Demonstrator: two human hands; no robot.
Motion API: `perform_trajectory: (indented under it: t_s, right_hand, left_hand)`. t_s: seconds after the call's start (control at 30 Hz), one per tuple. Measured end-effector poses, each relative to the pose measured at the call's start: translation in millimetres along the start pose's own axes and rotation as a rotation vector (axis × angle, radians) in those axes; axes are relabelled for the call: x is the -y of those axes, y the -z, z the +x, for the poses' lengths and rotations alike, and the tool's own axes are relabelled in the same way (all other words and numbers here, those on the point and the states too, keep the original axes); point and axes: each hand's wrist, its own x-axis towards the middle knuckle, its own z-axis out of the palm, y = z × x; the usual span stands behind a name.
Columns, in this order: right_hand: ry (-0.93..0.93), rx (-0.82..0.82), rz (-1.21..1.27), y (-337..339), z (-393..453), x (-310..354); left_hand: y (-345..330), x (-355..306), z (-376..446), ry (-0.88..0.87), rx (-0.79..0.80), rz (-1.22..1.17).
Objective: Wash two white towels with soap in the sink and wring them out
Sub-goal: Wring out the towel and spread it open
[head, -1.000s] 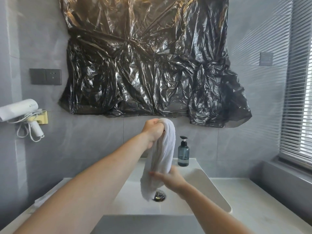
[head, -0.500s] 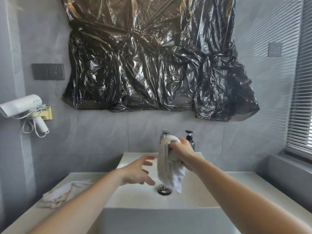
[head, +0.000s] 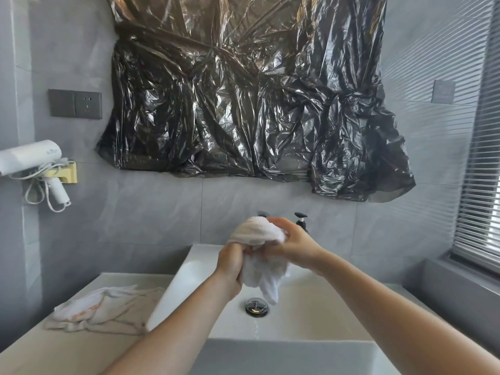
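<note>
A bunched white towel (head: 259, 234) is held above the white sink (head: 311, 323), over the metal drain (head: 257, 307). My left hand (head: 230, 262) grips its lower part and my right hand (head: 293, 243) grips its upper right side. The towel's loose end hangs down toward the drain. A second white towel (head: 100, 309) lies crumpled on the counter left of the sink. The soap pump bottle (head: 301, 220) stands behind my right hand, mostly hidden. The tap (head: 262, 213) barely shows above the held towel.
A white hair dryer (head: 29, 158) hangs in a holder on the left wall. A black plastic sheet (head: 249, 98) covers the wall above the sink. A window with blinds (head: 484, 158) is at the right. The light counter (head: 67, 350) surrounds the sink.
My left hand, open half a second ago, has closed on the towel below my right hand. A second ago the left hand held the towel's top high, with the right hand lower on it.
</note>
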Motion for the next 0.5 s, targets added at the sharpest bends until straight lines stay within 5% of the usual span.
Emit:
perform_trajectory:
  t_s: [0.27, 0.4, 0.5]
  right_hand:
    - [-0.022, 0.131, -0.093, -25.0, -10.3, -26.0]
    - [-0.096, 0.086, -0.160, -25.7, -5.4, -35.0]
    - [-0.262, 0.132, -0.066, -18.4, -9.0, -39.9]
  left_hand:
    - [-4.7, -3.7, -12.6, 0.087, 0.048, 0.194]
    - [5.6, -18.8, -16.2, 0.116, 0.139, 0.628]
    - [19.2, -31.0, -12.0, 0.033, 0.002, 0.926]
